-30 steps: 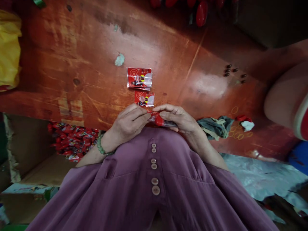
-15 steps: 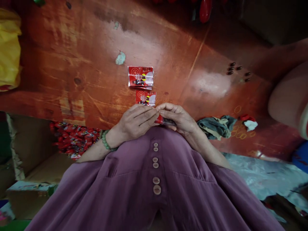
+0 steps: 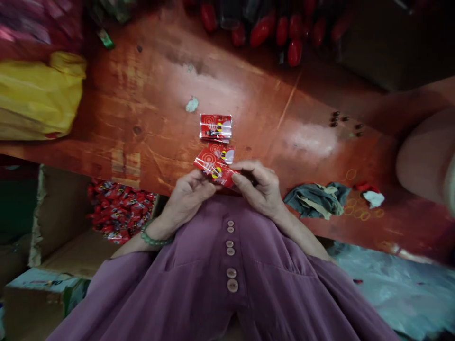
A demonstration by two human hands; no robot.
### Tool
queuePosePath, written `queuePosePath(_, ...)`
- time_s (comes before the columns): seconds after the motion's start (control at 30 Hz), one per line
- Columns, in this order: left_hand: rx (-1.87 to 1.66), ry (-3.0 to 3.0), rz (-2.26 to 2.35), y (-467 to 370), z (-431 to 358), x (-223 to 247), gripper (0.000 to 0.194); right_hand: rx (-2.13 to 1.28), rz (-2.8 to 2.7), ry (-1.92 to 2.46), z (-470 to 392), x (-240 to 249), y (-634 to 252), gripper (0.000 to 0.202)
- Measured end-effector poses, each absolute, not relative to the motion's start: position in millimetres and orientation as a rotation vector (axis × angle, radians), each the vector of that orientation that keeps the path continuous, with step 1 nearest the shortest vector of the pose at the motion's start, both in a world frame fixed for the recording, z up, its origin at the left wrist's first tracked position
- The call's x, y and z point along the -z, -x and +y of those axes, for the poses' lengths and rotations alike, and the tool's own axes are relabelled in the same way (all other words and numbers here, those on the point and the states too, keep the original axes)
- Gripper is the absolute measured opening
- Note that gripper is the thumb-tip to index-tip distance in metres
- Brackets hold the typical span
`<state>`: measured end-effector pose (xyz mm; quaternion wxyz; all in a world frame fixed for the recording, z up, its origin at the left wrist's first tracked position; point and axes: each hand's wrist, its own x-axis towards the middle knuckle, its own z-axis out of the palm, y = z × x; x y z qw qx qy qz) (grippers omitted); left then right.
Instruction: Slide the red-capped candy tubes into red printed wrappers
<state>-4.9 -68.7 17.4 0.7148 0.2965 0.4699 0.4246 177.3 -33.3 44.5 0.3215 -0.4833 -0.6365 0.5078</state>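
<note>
A red printed wrapper (image 3: 216, 169) is spread between my hands at the table's near edge. My right hand (image 3: 259, 185) pinches its right end between thumb and fingers, and something dark shows under those fingers. My left hand (image 3: 195, 193), with a green bead bracelet at the wrist, has its curled fingers at the wrapper's lower left edge. Just beyond lies another red wrapper (image 3: 229, 154), partly covered by the held one. Farther up sits a small stack of red wrappers (image 3: 215, 127).
An open carton (image 3: 59, 213) with many red wrapped pieces (image 3: 122, 208) stands at left. A yellow bag (image 3: 39, 97) lies upper left, red-tipped items (image 3: 263, 31) at the top, a grey cloth (image 3: 318, 199) and a pink container (image 3: 424, 156) at right.
The view has shifted, showing more of the table's far side. My hands have moved apart, and a red wrapper now shows opened out between them.
</note>
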Motion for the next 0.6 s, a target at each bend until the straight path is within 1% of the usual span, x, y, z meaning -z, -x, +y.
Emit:
queuePosePath(0.03,-0.925,-0.537,1.024,2,-69,-20,0.043,-1.255,-1.776,1.187,-33,-42,-175,0.016)
queuePosePath(0.1,-0.95,-0.355,1.064,-3,-68,-25,0.04,-1.124,-1.939,1.032,-33,-38,-169,0.021)
queuePosePath(0.17,-1.009,-0.274,1.126,-9,-67,-28,0.039,-1.02,-2.022,1.013,-31,-35,-164,0.028)
queuePosePath(0.23,-1.063,-0.268,1.13,-13,-63,-29,0.039,-0.966,-2.029,1.038,-27,-35,-161,0.028)
queuePosePath(0.3,-1.113,-0.318,1.127,-15,-58,-28,0.038,-0.989,-2.008,1.097,-23,-37,-163,0.028)
queuePosePath(0.4,-1.184,-0.365,1.132,-15,-51,-26,0.04,-1.167,-2.012,1.226,-17,-40,-170,0.042)
queuePosePath(0.5,-1.242,-0.375,1.119,-16,-46,-26,0.044,-1.256,-1.921,1.216,-16,-35,-178,0.039)
queuePosePath(0.6,-1.248,-0.35,1.069,-19,-42,-23,0.045,-1.262,-1.803,1.252,-20,-25,-181,0.035)
